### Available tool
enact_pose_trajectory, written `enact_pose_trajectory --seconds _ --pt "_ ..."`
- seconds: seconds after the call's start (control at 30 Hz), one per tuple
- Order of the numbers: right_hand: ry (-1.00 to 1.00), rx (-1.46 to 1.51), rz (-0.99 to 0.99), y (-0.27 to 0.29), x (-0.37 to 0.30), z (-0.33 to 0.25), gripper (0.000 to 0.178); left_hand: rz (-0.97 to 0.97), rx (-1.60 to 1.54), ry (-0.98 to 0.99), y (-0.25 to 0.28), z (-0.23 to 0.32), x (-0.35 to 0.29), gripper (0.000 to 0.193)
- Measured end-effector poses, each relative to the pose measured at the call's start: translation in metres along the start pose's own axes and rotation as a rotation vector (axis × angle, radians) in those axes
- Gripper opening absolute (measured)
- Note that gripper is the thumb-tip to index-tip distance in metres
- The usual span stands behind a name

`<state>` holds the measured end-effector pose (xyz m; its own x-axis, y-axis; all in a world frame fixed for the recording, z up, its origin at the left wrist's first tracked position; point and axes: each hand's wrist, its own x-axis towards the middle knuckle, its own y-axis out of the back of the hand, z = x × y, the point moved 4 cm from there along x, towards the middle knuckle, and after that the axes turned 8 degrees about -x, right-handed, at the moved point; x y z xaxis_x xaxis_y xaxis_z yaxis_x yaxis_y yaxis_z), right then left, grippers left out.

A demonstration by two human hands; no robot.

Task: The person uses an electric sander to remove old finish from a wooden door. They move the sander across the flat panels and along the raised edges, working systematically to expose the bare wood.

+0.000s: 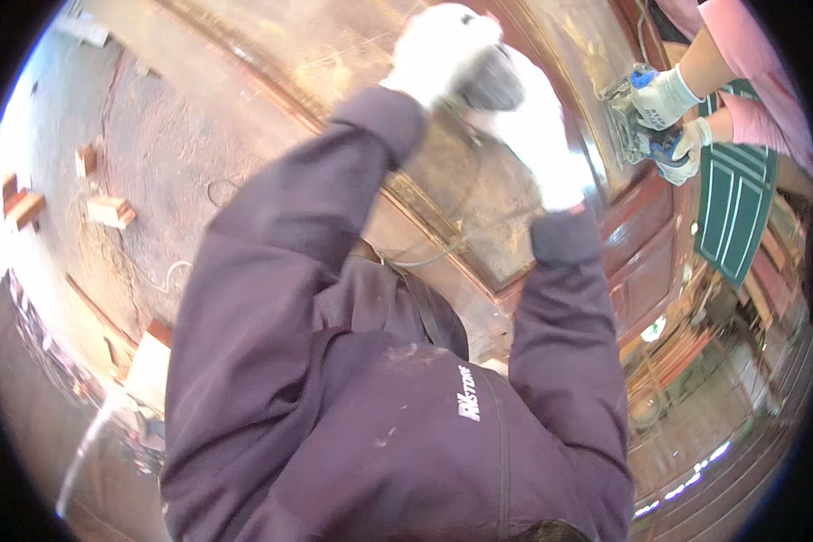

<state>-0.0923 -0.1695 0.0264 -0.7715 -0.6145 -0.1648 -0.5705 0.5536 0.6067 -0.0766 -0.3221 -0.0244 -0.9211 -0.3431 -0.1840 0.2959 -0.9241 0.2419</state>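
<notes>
Both of my hands wear white gloves and meet over a brown wooden panelled door (434,163). My left hand (438,54) is closed against a dark grey lump (492,81), too blurred for me to name its kind. From the other side, my right hand (528,117) closes on the same lump; its fingertips are smeared by motion. The lump sits between the two gloves, over the door's inset panel. Raised moulding (415,203) frames that panel, and dusty patches mark its surface.
At the right, another person's gloved hands (664,99) press a crumpled grey cloth-like thing (628,117) on the door's edge. A green panel with white lines (736,208) stands beyond. Small wooden blocks (110,211) lie on the concrete floor at left. A thin cable (434,257) runs near my waist.
</notes>
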Motion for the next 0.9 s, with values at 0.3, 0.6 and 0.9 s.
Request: enact_pose_trajectory --seconds 0.3,0.6,0.9 --pt "-0.449 -0.437 -0.224 0.047 -0.171 0.154 0.081 0.014 -0.042 0.070 -0.138 0.015 -0.103 0.030" --pt "-0.620 -0.390 -0.294 0.036 -0.045 0.118 0.065 -0.013 -0.325 0.370 -0.045 0.013 -0.014 0.035" --pt "-0.433 -0.489 -0.209 0.043 -0.075 0.101 0.056 0.068 -0.216 0.225 -0.090 0.005 -0.030 0.028"
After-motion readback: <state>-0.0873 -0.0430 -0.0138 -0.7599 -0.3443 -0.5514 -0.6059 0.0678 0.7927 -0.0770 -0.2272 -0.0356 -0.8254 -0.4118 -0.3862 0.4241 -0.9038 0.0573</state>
